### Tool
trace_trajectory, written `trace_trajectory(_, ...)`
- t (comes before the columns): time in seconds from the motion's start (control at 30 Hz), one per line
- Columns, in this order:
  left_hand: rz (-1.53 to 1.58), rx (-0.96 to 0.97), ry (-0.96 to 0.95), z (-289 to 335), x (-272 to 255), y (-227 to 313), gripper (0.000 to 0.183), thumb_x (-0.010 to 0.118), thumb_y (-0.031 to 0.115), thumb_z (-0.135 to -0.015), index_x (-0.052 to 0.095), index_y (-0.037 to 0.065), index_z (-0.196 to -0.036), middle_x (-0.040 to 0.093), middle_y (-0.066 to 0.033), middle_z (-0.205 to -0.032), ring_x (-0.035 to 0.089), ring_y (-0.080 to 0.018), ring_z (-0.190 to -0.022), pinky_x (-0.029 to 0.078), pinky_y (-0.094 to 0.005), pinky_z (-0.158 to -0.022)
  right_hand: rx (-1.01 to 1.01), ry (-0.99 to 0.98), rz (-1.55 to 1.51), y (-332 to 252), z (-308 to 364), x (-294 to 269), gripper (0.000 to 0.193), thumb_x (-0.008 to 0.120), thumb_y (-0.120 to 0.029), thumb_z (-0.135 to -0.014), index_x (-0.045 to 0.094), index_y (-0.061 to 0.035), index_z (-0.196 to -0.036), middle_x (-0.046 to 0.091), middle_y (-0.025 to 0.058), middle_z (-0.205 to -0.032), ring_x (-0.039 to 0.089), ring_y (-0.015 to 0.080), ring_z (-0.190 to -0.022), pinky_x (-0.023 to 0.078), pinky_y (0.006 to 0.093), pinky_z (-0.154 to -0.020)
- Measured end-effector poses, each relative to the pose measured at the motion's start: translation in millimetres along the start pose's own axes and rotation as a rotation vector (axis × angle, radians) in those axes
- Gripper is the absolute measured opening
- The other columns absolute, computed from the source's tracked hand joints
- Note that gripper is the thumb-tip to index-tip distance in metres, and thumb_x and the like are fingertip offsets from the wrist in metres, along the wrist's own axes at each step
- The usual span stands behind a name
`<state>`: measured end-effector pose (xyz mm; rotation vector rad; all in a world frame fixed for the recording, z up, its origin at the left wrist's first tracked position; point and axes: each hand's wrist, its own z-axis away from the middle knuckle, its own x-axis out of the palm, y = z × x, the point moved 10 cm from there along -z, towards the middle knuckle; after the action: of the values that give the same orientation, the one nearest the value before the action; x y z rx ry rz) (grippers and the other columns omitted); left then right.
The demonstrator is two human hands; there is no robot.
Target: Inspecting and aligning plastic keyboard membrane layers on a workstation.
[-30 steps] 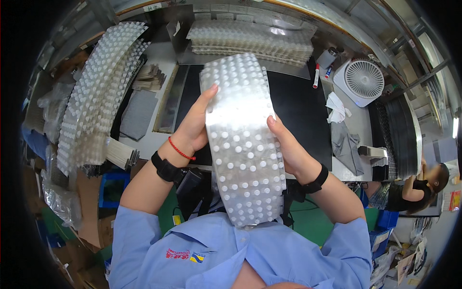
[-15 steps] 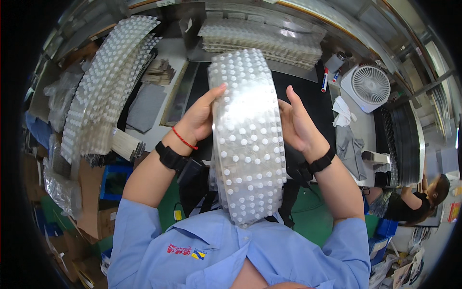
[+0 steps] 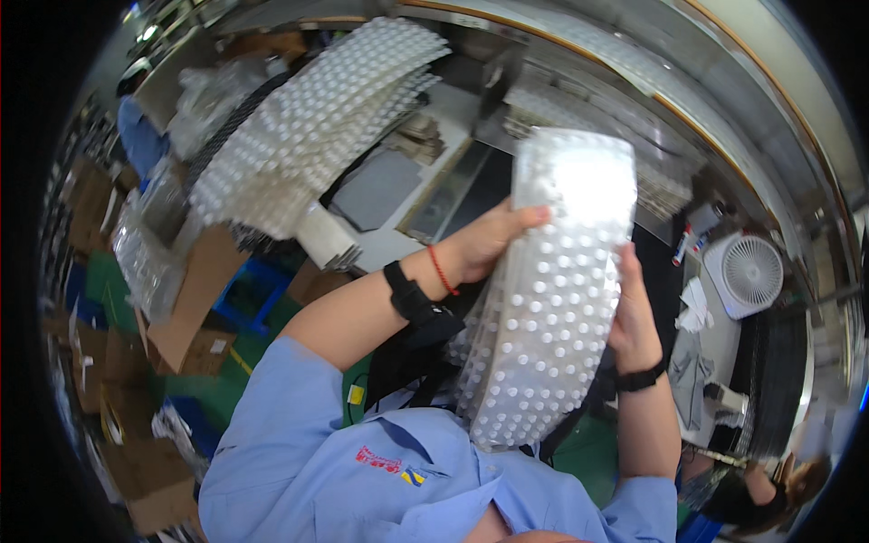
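Observation:
Between my two hands is a thick stack of clear plastic sheets [image 3: 552,335] dotted with rows of white round pieces. My left hand [image 3: 498,237] grips its left edge, thumb on top and the other fingers hidden beneath. On the opposite edge my right hand [image 3: 634,312] is closed, its thumb along the side. Glare whitens the far end of the stack, while the near end hangs down against my shirt, its layers fanning out at the left. A larger pile of similar dotted sheets [image 3: 317,118] lies on the bench to the left.
More stacked sheets [image 3: 579,113] stand at the back of the bench. To the right are a white fan [image 3: 751,271], a marker [image 3: 682,246] and a grey cloth [image 3: 692,376]. Cardboard boxes [image 3: 136,452] and a blue stool [image 3: 258,294] stand left. Another person [image 3: 756,489] is at lower right.
My view has turned left, so the bench appears shifted right. The held stack now tilts, its far end leaning right, and my right hand has closed in on its edge.

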<state>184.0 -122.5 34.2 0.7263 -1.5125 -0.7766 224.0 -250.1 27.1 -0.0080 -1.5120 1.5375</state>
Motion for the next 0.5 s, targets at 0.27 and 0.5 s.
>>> trace_trajectory(0.27, -0.121, -0.074, -0.098, -6.1, 37.4, 8.2, 0.069, 0.059, 0.039, -0.093, 0.032, 0.001, -0.145, 0.049, -0.0122, -0.138, 0.05, -0.018, -0.124, 0.042, -0.033, -0.103, -0.207, 0.073, 0.092, -24.0, 49.1, 2.4, 0.07, 0.056, -0.045, -0.094, 0.033, -0.0029, -0.144, 0.048, 0.0144, -0.138, 0.054, 0.0255, -0.12, 0.047, 0.0384, -0.099)
trace_trajectory(0.5, -0.298, -0.046, -0.108, -14.5, 54.4, -11.4, 0.071, 0.054, 0.042, -0.096, 0.029, -0.001, -0.146, 0.045, -0.0145, -0.142, 0.047, -0.0196, -0.127, 0.04, -0.033, -0.106, -0.372, 0.118, 0.103, -44.9, 73.0, -11.6, 0.077, 0.065, -0.02, -0.085, 0.023, -0.0033, -0.148, 0.042, 0.0139, -0.142, 0.048, 0.024, -0.126, 0.043, 0.0369, -0.103)
